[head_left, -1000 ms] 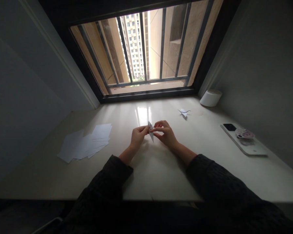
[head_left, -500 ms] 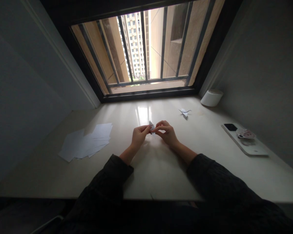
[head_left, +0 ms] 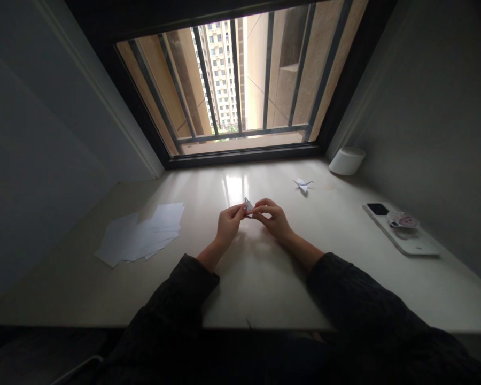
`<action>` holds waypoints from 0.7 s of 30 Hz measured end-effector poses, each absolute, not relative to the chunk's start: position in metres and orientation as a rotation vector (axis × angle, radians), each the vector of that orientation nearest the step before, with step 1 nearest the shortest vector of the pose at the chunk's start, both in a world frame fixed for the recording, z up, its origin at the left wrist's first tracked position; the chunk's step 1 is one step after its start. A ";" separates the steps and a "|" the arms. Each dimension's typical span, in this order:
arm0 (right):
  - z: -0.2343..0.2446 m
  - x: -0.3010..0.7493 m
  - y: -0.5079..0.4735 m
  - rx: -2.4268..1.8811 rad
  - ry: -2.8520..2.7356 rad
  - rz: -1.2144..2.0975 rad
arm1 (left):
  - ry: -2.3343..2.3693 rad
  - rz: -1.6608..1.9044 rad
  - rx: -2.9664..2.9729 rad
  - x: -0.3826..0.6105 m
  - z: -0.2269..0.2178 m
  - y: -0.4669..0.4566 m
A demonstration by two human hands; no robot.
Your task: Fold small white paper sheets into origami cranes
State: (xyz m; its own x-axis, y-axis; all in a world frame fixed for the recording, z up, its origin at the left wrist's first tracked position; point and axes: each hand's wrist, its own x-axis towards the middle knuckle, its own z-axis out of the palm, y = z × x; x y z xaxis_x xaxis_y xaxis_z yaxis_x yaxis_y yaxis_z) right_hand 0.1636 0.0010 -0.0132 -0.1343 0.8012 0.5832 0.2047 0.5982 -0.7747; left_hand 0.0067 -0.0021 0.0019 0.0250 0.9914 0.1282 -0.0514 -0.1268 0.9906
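Note:
A small folded white paper piece (head_left: 247, 206) is pinched between both my hands above the middle of the pale table (head_left: 240, 283). My left hand (head_left: 227, 224) grips its left side with thumb and fingers closed. My right hand (head_left: 273, 218) pinches its right side, fingers curled. Only a small point of the paper shows above my fingertips; the rest is hidden between them. Both forearms are in dark sleeves.
A loose spread of white paper sheets (head_left: 142, 238) lies at the left. A finished folded paper figure (head_left: 302, 184) sits at the back right, with a white round container (head_left: 347, 160) beyond it. A phone (head_left: 401, 235) with a sticker lies at the right. A barred window (head_left: 240, 85) faces me.
The long paper point that hung below my fingers a second ago has been folded up; now only a short tip shows above them. My hands have hardly shifted.

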 end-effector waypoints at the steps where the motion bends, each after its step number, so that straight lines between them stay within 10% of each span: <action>1: -0.013 0.163 0.000 -0.856 -1.641 0.663 | 1.090 1.299 1.279 0.007 0.002 -0.002; 21: -0.008 0.155 -0.006 -1.048 -1.286 0.794 | 1.076 1.313 1.344 0.010 -0.001 -0.004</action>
